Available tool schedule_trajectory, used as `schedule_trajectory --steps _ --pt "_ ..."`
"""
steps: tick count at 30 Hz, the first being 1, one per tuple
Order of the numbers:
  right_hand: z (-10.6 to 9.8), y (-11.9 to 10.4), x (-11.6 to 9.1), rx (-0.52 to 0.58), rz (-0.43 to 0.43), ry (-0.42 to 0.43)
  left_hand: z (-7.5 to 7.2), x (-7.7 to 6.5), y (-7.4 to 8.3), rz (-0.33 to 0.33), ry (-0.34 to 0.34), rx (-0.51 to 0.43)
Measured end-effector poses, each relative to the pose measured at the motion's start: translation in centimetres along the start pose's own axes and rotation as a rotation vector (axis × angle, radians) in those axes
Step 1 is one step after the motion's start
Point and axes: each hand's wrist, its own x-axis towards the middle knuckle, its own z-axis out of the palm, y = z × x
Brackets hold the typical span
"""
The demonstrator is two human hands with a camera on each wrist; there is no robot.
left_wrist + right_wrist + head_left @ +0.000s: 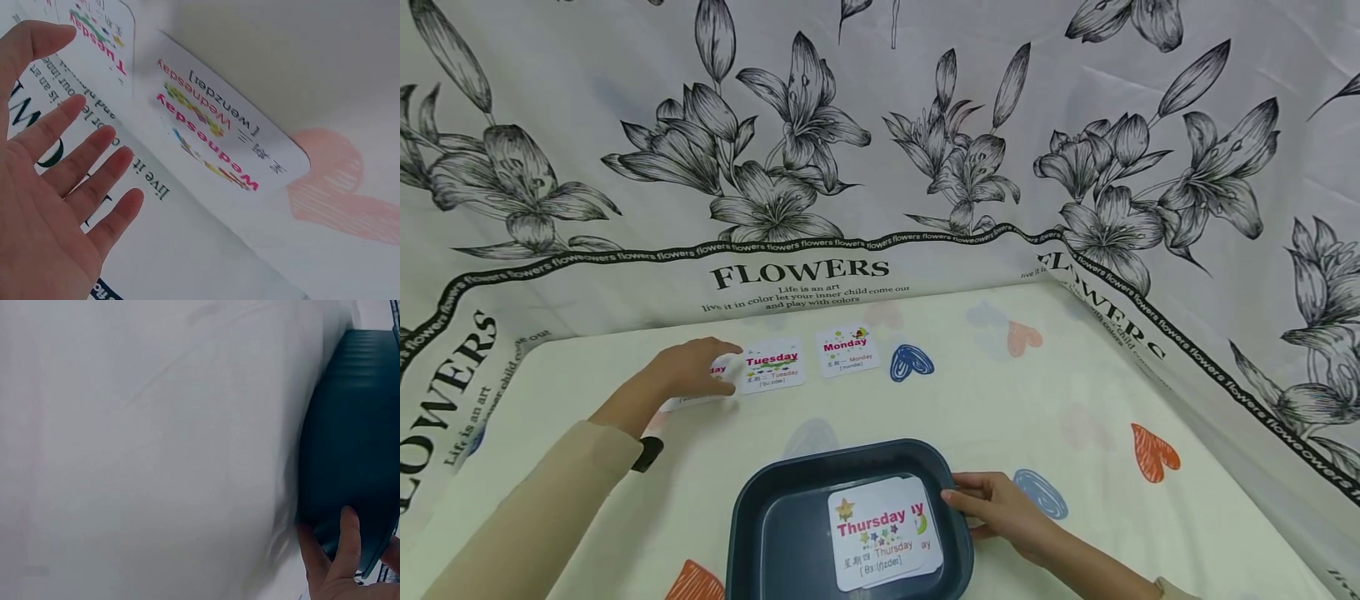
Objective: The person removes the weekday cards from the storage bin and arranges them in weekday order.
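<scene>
My left hand (pixel 696 369) hovers at the left end of a row of word cards, its fingers spread and holding nothing. Beneath it lies the Wednesday card (pixel 219 119), partly hidden by the hand in the head view. Just right of the fingertips is the Tuesday card (pixel 772 367), and beyond that the Monday card (pixel 847 350). My right hand (pixel 1000 508) grips the right side of a dark blue tray (pixel 747 517), thumb at the rim and fingers against the outer wall (pixel 350 437). Inside the tray, a Thursday card (pixel 872 537) overlaps another card.
A pale tablecloth with printed hearts (pixel 1155 452) covers the table. Behind and at both sides hangs a white curtain (pixel 925 167) with black flowers and lettering. A dark band (pixel 648 454) shows at the left wrist.
</scene>
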Motion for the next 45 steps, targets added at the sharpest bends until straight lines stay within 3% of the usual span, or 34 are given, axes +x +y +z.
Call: schedule_trajectory --steps 8,15,29,34,45 --pt "0.0 0.0 0.0 -0.002 -0.003 0.002 -0.3 -0.5 1.8 0.063 0.051 0.062" --pt "0.1 0.0 -0.1 -0.002 0.004 0.001 -0.8 -1.5 4.4 0.106 0.108 0.078" --pt "0.0 0.3 -0.1 0.013 0.001 -0.02 -1.1 -3.9 9.9 0.287 0.245 0.115" --pt "0.0 0.2 0.0 0.014 -0.003 -0.021 -1.1 -4.5 11.2 0.34 0.284 0.153" --pt "0.0 0.4 0.0 0.009 0.012 -0.012 -0.6 -5.6 14.1 0.454 0.353 0.134"
